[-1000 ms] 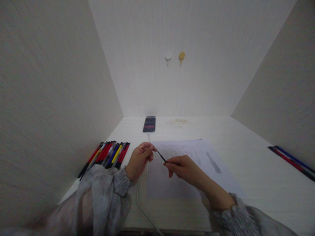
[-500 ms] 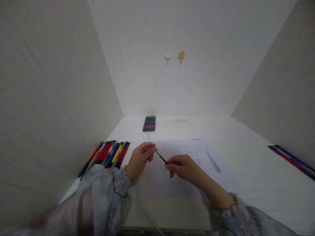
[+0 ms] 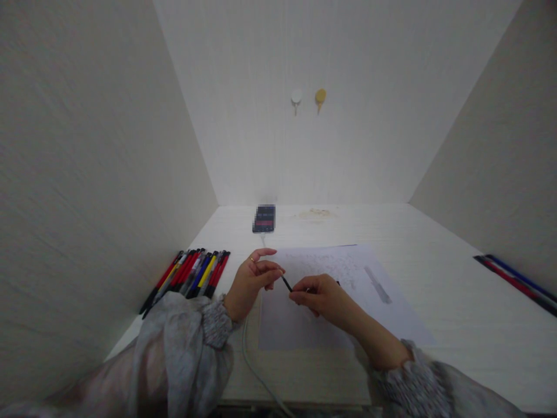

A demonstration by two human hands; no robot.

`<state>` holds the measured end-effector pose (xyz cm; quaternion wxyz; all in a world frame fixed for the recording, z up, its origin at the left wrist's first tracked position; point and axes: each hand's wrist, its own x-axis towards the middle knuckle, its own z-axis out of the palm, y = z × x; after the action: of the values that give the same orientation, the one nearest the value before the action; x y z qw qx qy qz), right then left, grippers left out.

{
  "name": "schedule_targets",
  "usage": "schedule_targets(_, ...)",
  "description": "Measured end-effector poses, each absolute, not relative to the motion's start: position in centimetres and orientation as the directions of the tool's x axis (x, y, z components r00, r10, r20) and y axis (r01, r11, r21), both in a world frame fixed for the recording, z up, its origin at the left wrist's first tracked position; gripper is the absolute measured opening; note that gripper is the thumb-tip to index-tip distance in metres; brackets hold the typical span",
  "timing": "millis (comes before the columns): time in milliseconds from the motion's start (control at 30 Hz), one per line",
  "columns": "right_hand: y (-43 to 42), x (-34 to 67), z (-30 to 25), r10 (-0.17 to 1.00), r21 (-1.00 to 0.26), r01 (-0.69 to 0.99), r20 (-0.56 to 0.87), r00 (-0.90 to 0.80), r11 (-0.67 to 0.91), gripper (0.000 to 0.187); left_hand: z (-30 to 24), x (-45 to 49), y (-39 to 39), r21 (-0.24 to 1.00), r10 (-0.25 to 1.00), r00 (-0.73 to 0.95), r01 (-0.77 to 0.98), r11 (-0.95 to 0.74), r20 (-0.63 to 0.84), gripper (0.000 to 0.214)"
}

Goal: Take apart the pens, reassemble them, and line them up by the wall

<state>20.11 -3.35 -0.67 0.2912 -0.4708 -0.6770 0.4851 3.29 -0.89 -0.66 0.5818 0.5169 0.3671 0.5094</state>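
Observation:
My right hand [image 3: 319, 295] grips a thin black pen [image 3: 286, 283] between thumb and fingers, low over a white sheet of paper [image 3: 300, 334]. The pen tilts toward the upper left, and a dark end shows behind the right hand. At the pen's tip, my left hand [image 3: 255, 281] pinches with thumb and index finger, its other fingers loosely bent and a ring on one of them. Whether a small part sits in that pinch is hidden. Faint marks cover the paper's upper part, and a grey strip [image 3: 378, 284] lies on its right side.
Several red, yellow, blue and black pens [image 3: 194, 273] lie in a row at left. A phone [image 3: 265, 218] with a white cable [image 3: 256, 374] lies at the back. More pens [image 3: 517, 283] rest by the right wall. Two hooks [image 3: 320, 96] are on the back wall.
My left thumb and index finger have moved slightly right and down along the pen, so less of it shows between the hands. A dark end now appears behind my right hand.

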Motion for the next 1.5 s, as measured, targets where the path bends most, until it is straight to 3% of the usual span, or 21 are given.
schedule_targets(233,-3.4,19.8,-0.2,0.914,-0.955,0.278,-0.022,-0.405,0.100,0.013,-0.8,3.2,-1.0,0.985,0.941,0.301,-0.127,-0.119,0.153,0.048)
schedule_targets(333,-3.4,20.0,0.3,0.947,-0.957,0.270,0.017,-0.321,0.108,0.012,-1.3,3.1,-0.9,0.971,0.924,0.318,0.036,-0.236,0.212,0.038)
schedule_targets(467,-3.4,20.4,0.6,0.978,-0.964,0.240,0.062,-0.199,0.110,0.013,-1.9,3.3,-1.2,0.781,0.850,0.441,0.407,-0.474,0.287,0.027)
schedule_targets(533,-3.3,20.5,0.6,0.983,-0.969,0.221,0.071,-0.167,0.108,0.014,-1.9,3.4,-1.5,0.670,0.798,0.544,0.493,-0.555,0.260,0.025)
schedule_targets(800,-3.3,20.5,0.0,0.983,-0.971,0.210,0.074,-0.169,0.110,0.013,-1.9,3.3,-1.6,0.589,0.785,0.569,0.557,-0.586,0.244,0.010)
schedule_targets(1000,-3.3,20.4,0.0,0.982,-0.972,0.216,0.057,-0.178,0.095,0.012,-2.3,3.1,-1.4,0.672,0.848,0.475,0.552,-0.494,0.234,0.007)
schedule_targets(1100,-3.3,20.4,-0.1,0.982,-0.972,0.210,0.069,-0.178,0.107,0.012,-2.3,3.1,-1.0,0.807,0.904,0.371,0.454,-0.378,0.215,0.020)
schedule_targets(1233,-3.2,20.4,-0.2,0.981,-0.970,0.206,0.092,-0.170,0.127,0.013,-2.1,3.0,-0.1,0.982,0.964,0.235,0.111,-0.154,0.124,0.023)
schedule_targets(1367,-3.3,20.4,-0.3,0.979,-0.968,0.224,0.069,-0.191,0.111,0.014,-1.8,2.6,0.6,0.952,0.989,0.146,-0.306,0.012,0.034,0.014)
schedule_targets(1500,-3.6,20.0,-0.4,0.961,-0.955,0.279,0.025,-0.277,0.105,0.015,-1.7,2.4,0.5,0.874,0.985,0.170,-0.472,0.112,-0.034,0.011)
